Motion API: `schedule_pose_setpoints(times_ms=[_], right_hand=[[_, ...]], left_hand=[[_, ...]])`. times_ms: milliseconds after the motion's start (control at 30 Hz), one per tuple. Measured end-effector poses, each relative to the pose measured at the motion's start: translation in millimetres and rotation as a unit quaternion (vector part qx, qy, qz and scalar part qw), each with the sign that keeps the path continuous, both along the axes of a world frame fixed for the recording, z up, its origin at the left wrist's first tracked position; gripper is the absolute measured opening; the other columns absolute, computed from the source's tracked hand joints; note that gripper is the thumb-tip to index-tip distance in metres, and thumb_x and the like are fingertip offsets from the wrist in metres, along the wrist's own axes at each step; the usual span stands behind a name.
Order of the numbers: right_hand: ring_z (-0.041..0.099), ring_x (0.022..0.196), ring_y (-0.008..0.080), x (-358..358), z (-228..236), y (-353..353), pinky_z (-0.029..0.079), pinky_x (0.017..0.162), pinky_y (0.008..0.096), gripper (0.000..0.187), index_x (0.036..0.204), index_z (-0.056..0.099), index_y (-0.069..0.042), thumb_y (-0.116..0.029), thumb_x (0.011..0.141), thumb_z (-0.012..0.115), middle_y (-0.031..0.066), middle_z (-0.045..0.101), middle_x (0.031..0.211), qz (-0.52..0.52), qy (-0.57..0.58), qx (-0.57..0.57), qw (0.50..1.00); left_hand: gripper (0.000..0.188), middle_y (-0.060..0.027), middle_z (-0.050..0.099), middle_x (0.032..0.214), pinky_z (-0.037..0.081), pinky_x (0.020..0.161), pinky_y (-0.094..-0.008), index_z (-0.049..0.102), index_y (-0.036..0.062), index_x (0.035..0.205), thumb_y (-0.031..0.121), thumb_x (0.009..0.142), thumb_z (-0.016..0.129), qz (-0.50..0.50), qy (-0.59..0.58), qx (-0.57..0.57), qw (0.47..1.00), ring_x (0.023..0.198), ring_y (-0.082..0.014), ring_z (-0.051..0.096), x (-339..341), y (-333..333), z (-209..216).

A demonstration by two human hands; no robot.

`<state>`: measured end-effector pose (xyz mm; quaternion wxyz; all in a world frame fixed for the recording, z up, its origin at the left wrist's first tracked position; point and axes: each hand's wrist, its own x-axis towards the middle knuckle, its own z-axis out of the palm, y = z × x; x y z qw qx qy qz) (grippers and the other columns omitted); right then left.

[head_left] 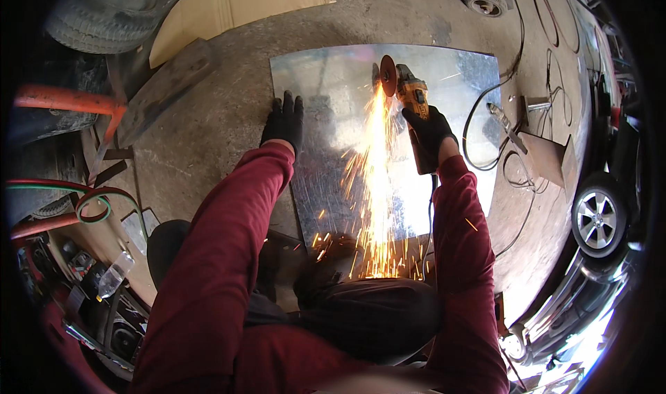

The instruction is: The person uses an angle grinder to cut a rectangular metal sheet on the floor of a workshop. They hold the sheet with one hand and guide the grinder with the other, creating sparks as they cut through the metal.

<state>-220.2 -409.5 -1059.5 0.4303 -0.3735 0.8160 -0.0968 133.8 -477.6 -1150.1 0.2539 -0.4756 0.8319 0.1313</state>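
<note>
"Starting from the left, what do you have?"

"The left grip (282, 122), gloved in black, at the left edge of the metal sheet (322, 165). Its fingers are extended and slightly apart, closed around nothing; how hard it presses, I can't tell."

"And the sheet?"

"Flat on the concrete floor (215, 123), reaching rightward from that grip and under the tool."

"Further right?"

"A bright stream of sparks (380, 200) runs from the disc (388, 75) back toward a dark-clad knee (374, 314). The disc is tilted up on edge over the far part of the sheet; glare hides the exact contact point."

"Where does it lie from the grip holding the tool?"

"Ahead and slightly left. The yellow-and-black grinder (414, 96) has its long axis pointing mostly forward, leaning left toward its disc end."

"So which grip is nearer the disc?"

"The right grip (430, 132), wrapped around the grinder's body. The left is well apart, off to the disc's left. I'd judge that sideways gap the relation that matters most."
</note>
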Motion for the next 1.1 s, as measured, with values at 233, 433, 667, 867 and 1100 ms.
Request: schedule_pose_setpoints(times_ms=[233,433,667,867,1100], right_hand=[[0.067,0.079,0.0190,-5,3,-30,0.056,0.074,0.0366,0.060,0.120,0.068,0.000,-0.055,0.096,0.076,0.0082,0.072,0.091,0.021,0.002,0.003,1.000],[0.072,0.086,0.0212,-28,-26,-43,0.058,0.080,0.0366,0.067,0.120,0.070,0.001,-0.061,0.093,0.077,0.0129,0.077,0.098,0.025,-0.031,-0.007,0.999],[0.073,0.089,0.0242,-15,-7,-71,0.057,0.083,0.0377,0.072,0.119,0.071,0.002,-0.064,0.091,0.077,0.0156,0.077,0.099,0.057,0.024,0.015,0.998],[0.074,0.090,0.0301,-24,-17,-73,0.057,0.084,0.0421,0.075,0.118,0.071,0.002,-0.068,0.092,0.072,0.0189,0.077,0.099,0.059,0.016,-0.023,0.998],[0.075,0.091,0.0336,-15,-6,-92,0.057,0.082,0.0444,0.072,0.116,0.071,0.002,-0.066,0.092,0.071,0.0203,0.077,0.097,0.068,0.054,0.004,0.996]], left_hand=[[0.063,-0.0168,0.026,0.176,0.047,0.118,-0.0498,0.033,0.0133,0.168,0.009,0.106,0.047,0.059,0.023,-0.014,0.998,0.155,-0.0419,0.039,-8,-5,2],[0.061,-0.0160,0.025,0.177,0.047,0.118,-0.0510,0.034,0.0133,0.168,0.010,0.107,0.044,0.064,0.041,-0.011,0.997,0.156,-0.0421,0.038,-8,-4,2],[0.061,-0.0158,0.027,0.177,0.048,0.116,-0.0510,0.035,0.0150,0.168,0.012,0.107,0.045,0.061,0.034,-0.022,0.997,0.156,-0.0414,0.039,-3,-1,-3],[0.061,-0.0161,0.027,0.176,0.047,0.116,-0.0523,0.036,0.0156,0.168,0.013,0.107,0.044,0.060,0.035,-0.022,0.997,0.155,-0.0419,0.040,-6,-2,-4],[0.060,-0.0163,0.028,0.176,0.047,0.116,-0.0533,0.037,0.0157,0.167,0.012,0.108,0.043,0.056,0.036,-0.035,0.997,0.154,-0.0416,0.041,-3,-1,-9]])
